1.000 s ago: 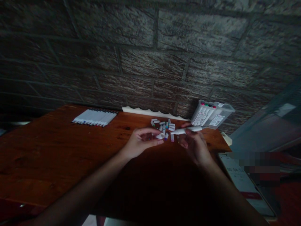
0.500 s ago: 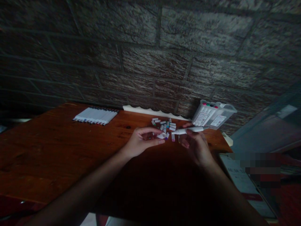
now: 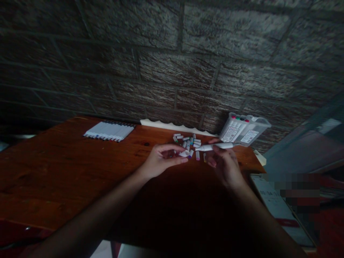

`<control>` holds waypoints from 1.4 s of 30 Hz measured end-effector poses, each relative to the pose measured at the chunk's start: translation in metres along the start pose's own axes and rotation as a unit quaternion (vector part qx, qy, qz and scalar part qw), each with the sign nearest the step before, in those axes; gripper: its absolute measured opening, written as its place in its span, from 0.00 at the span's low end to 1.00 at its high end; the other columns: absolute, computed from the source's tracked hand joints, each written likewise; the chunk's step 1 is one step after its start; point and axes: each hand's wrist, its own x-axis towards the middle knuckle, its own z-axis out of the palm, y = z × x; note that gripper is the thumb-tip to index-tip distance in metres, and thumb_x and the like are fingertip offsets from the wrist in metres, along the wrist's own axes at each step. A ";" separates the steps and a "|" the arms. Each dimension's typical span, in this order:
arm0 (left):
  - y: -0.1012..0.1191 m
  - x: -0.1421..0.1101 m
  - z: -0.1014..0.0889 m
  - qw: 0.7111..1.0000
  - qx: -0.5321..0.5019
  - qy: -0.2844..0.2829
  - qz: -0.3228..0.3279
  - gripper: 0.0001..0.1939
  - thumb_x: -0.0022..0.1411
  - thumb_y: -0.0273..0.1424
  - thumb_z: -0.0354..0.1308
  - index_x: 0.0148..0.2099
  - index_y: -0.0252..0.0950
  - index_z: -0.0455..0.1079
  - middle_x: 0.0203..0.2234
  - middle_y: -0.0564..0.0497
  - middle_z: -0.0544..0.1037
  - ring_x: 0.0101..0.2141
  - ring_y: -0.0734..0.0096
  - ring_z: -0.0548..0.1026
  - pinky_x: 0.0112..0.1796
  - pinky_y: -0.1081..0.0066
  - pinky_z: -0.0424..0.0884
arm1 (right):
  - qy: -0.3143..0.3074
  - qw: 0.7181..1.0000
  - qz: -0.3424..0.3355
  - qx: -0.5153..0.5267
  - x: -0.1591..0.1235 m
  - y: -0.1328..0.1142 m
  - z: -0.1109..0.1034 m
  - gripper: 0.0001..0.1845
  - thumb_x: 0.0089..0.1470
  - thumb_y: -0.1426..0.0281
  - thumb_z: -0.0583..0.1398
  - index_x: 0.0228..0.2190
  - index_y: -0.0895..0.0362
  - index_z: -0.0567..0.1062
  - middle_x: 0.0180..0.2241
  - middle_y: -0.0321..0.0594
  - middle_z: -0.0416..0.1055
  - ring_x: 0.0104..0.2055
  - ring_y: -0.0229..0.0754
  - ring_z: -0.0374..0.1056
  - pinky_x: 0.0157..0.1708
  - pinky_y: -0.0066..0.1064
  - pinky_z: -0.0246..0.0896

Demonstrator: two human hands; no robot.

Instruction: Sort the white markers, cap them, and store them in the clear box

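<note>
In my right hand (image 3: 224, 163) is a white marker (image 3: 216, 146), gripped between thumb and fingers. It lies nearly level, its narrower end pointing left toward my other hand. My left hand (image 3: 163, 157) is closed in a pinch around a small white marker cap (image 3: 184, 153), partly hidden by the fingers. Between and behind the hands, several loose marker caps (image 3: 188, 143) with coloured ends are scattered on the table. A pink-ended cap (image 3: 197, 155) and a yellowish one (image 3: 204, 157) lie close to my right hand. The marker's left end and the held cap are apart.
A row of white markers (image 3: 109, 131) lies side by side at the back left of the wooden table (image 3: 67, 172). Behind my right hand stands a clear plastic case (image 3: 243, 129) with several markers in it. A white wavy-edged strip (image 3: 174, 127) runs along the brick wall (image 3: 161, 71).
The marker in my right hand has shifted very slightly up and left. My left hand keeps its pinch almost in place. The loose caps and the row of markers lie as before.
</note>
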 end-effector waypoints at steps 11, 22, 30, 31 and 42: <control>-0.007 0.001 0.001 0.998 0.000 -0.010 0.061 0.14 0.51 0.31 0.69 0.42 0.34 0.78 0.38 0.48 0.82 0.38 0.68 0.79 0.43 0.67 0.76 | 0.032 0.945 -0.177 -0.275 -0.011 -0.006 0.002 0.09 0.57 0.63 0.61 0.36 0.55 0.76 0.23 0.34 0.70 0.22 0.35 0.64 0.21 0.27 0.57; -0.001 0.001 0.000 0.990 0.081 -0.030 0.108 0.10 0.55 0.29 0.66 0.41 0.34 0.78 0.37 0.47 0.80 0.37 0.70 0.78 0.38 0.72 0.76 | 0.013 0.820 -0.310 -0.481 -0.009 -0.009 -0.007 0.07 0.57 0.68 0.61 0.37 0.55 0.78 0.36 0.42 0.78 0.36 0.42 0.74 0.36 0.33 0.68; 0.001 -0.002 0.002 0.998 0.017 -0.030 0.051 0.12 0.53 0.31 0.67 0.40 0.32 0.77 0.36 0.47 0.81 0.27 0.74 0.76 0.27 0.76 0.74 | 0.116 0.830 -0.226 -0.497 0.002 -0.004 -0.022 0.23 0.59 0.60 0.59 0.16 0.58 0.70 0.14 0.34 0.63 0.17 0.33 0.58 0.18 0.27 0.49; 0.001 -0.002 0.002 0.999 0.013 -0.030 0.039 0.12 0.53 0.31 0.67 0.40 0.32 0.77 0.35 0.47 0.81 0.26 0.75 0.75 0.26 0.76 0.74 | 0.110 0.842 -0.221 -0.479 0.001 -0.003 -0.019 0.22 0.58 0.60 0.59 0.17 0.58 0.71 0.15 0.34 0.64 0.18 0.33 0.59 0.19 0.27 0.50; 0.007 -0.003 0.002 1.000 -0.003 -0.027 0.010 0.13 0.49 0.29 0.70 0.39 0.32 0.78 0.32 0.48 0.82 0.22 0.78 0.74 0.25 0.76 0.75 | 0.139 0.911 -0.172 -0.349 -0.002 -0.010 -0.009 0.23 0.58 0.60 0.59 0.15 0.57 0.66 0.13 0.31 0.60 0.16 0.31 0.56 0.16 0.25 0.49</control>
